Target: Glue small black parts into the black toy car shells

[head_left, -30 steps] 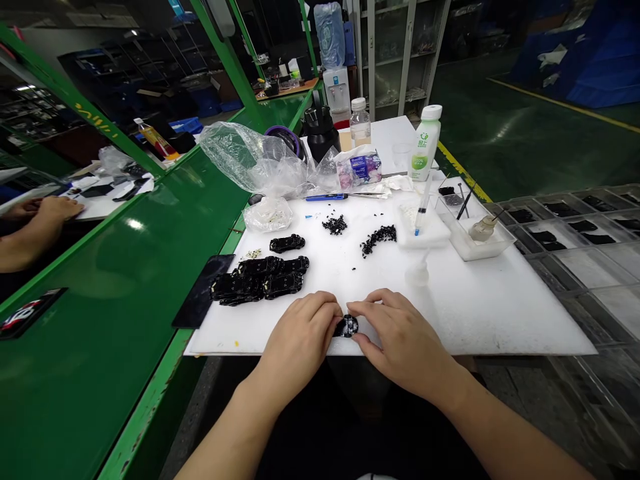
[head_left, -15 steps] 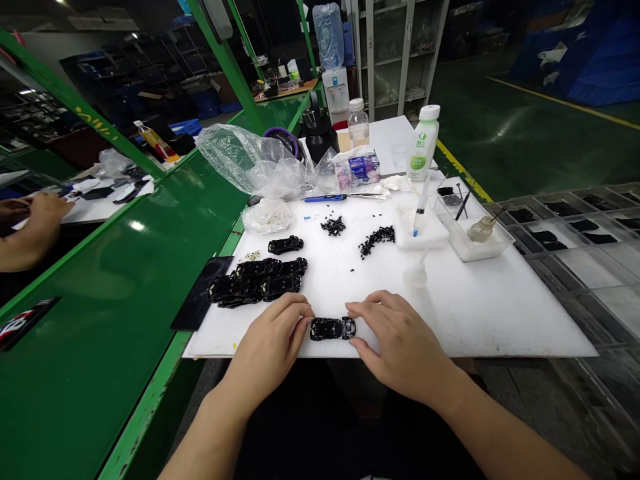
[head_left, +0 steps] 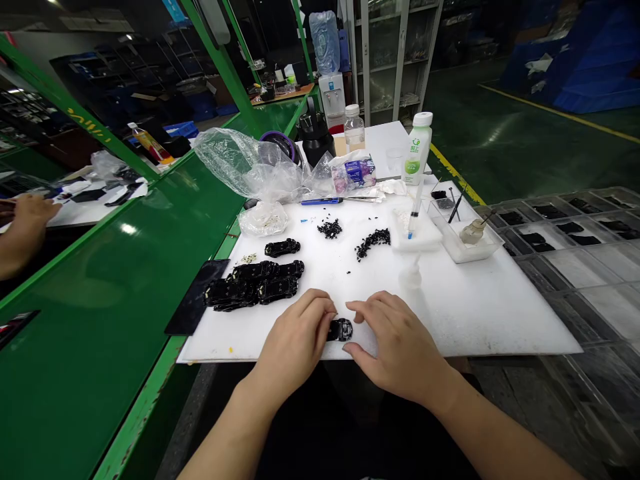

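On the front of the white board lies a black toy car body [head_left: 342,330], its right end showing and its left part covered by my left hand [head_left: 299,333]. The fingers of that hand are drawn together in a pinch over the car; whatever is between the tips is hidden. My right hand [head_left: 395,337] curves around the car's right end with thumb and fingers apart, holding nothing. More black toy car bodies [head_left: 255,285] lie stacked to the left, with a single car body [head_left: 283,248] just behind them. Small black parts [head_left: 374,243] form a curved pile, and another pile [head_left: 330,229] lies beside it.
Behind are a plastic bag [head_left: 250,167], a blue pen-like tool [head_left: 321,201], a tissue pack [head_left: 353,172] and a white-green bottle [head_left: 418,148]. A syringe [head_left: 415,212] and a clear tray [head_left: 470,245] stand at right. Another person's hand [head_left: 30,220] is at far left.
My left hand has moved right, over the car's left part, and its fingers have come together. The right hand stays nearly the same. The view has shifted slightly.
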The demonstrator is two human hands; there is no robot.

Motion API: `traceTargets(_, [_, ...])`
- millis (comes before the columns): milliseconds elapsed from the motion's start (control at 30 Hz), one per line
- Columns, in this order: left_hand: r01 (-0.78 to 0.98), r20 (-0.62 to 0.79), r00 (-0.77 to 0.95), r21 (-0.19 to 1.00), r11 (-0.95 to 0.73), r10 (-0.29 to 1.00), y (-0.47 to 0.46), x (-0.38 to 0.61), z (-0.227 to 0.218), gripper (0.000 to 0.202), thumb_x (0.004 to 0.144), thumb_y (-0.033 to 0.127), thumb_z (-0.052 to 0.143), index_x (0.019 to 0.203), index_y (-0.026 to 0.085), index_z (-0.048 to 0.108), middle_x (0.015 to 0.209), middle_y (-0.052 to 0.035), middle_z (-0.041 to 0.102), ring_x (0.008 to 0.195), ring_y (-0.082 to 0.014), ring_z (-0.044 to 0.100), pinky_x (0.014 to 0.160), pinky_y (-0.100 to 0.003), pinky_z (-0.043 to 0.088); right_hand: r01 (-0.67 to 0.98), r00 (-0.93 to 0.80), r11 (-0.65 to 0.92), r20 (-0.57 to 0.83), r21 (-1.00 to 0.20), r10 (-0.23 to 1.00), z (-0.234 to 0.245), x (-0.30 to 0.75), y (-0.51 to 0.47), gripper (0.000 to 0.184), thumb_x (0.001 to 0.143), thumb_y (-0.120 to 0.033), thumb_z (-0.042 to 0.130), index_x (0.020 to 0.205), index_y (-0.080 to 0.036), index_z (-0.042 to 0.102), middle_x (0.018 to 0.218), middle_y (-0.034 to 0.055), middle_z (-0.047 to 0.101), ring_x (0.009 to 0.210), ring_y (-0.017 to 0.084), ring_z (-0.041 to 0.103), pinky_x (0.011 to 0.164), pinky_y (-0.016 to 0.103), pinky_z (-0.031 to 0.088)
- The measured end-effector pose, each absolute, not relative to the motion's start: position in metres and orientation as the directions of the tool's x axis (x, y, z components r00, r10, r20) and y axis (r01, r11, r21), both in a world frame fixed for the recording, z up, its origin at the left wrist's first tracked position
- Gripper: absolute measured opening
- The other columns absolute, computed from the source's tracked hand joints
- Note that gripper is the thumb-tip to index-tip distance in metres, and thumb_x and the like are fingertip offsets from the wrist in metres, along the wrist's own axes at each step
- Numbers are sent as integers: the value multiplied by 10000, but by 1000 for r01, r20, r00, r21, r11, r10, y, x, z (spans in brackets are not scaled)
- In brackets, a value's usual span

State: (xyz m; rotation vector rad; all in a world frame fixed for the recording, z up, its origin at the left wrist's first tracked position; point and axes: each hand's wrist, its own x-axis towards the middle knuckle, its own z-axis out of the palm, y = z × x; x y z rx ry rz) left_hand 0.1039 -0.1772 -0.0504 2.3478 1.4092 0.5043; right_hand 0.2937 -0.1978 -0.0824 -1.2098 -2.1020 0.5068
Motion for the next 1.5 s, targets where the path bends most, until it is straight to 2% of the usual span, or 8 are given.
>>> traceTargets(167, [747, 151, 326, 564, -352, 933, -188, 86, -58, 137, 975, 221, 421, 933, 222, 551, 1033, -46, 571, 944, -186, 579, 835, -324, 468, 702, -350, 480, 333, -526, 876, -87, 286, -197, 342, 797, -303, 719, 1072, -178, 560, 866, 28, 603, 863, 230, 496, 771, 388, 425])
traceTargets(400, [758, 180, 91, 625, -185, 979, -226, 97, -65, 136, 967, 241, 441, 922, 250, 569, 1119, -47, 570, 1056, -196, 566, 879, -333, 476, 797, -200, 352, 335, -491, 921, -84, 269, -188, 94, 897, -181, 552, 986, -154, 564, 849, 55, 620, 847, 239, 518, 752, 398, 411])
traceTargets(500, [734, 181, 142, 641, -226, 973, -232, 100, -66, 153, 965, 218, 437, 902, 254, 572, 1132, -42, 569, 1091, -185, 562, 878, -310, 485, 757, -165, 343, 346, -556, 924, -82, 264, -194, 115, 923, -137, 468, 944, -175, 575, 827, 40, 625, 845, 225, 524, 776, 400, 406])
traceTargets(567, [741, 214, 126, 629, -235, 969, -227, 96, -66, 151, 965, 208, 437, 903, 247, 569, 1127, -48, 572, 1076, -182, 569, 870, -306, 490, 730, -154, 344, 348, -591, 925, -81, 260, -201, 122, 906, -223, 538, 1010, -170, 575, 877, 53, 629, 879, 240, 523, 807, 419, 410])
traceTargets(633, [770, 271, 113, 584, -257, 956, -214, 88, -65, 140, 967, 196, 437, 927, 235, 566, 1121, -56, 578, 1050, -183, 577, 888, -318, 485, 726, -157, 345, 345, -596, 926, -81, 257, -207, 336, 826, -335, 663, 1087, -150, 559, 949, 77, 623, 921, 267, 513, 843, 455, 409])
traceTargets(700, [786, 283, 210, 520, -333, 936, -198, 79, -64, 146, 972, 187, 426, 964, 223, 568, 1126, -62, 588, 1035, -185, 583, 910, -336, 478, 723, -192, 368, 342, -584, 920, -81, 256, -210, 419, 776, -324, 712, 1119, -148, 546, 995, 83, 616, 951, 279, 501, 873, 479, 400])
traceTargets(900, [773, 120, 477, 413, -481, 871, -169, 66, -57, 202, 993, 195, 371, 952, 197, 569, 1013, -57, 612, 897, -189, 583, 808, -353, 498, 559, -417, 462, 248, -689, 875, -72, 270, -197, 351, 807, -52, 582, 1119, -208, 537, 1009, 28, 628, 1026, 234, 481, 889, 407, 434])
traceTargets(1500, [761, 171, 549, 304, -573, 818, -180, 69, -63, 145, 971, 137, 423, 955, 169, 564, 997, -76, 610, 947, -206, 550, 867, -394, 502, 557, -374, 460, 285, -692, 882, -75, 272, -194, 311, 802, -53, 595, 1068, -209, 556, 1008, 15, 615, 980, 203, 515, 895, 394, 427])
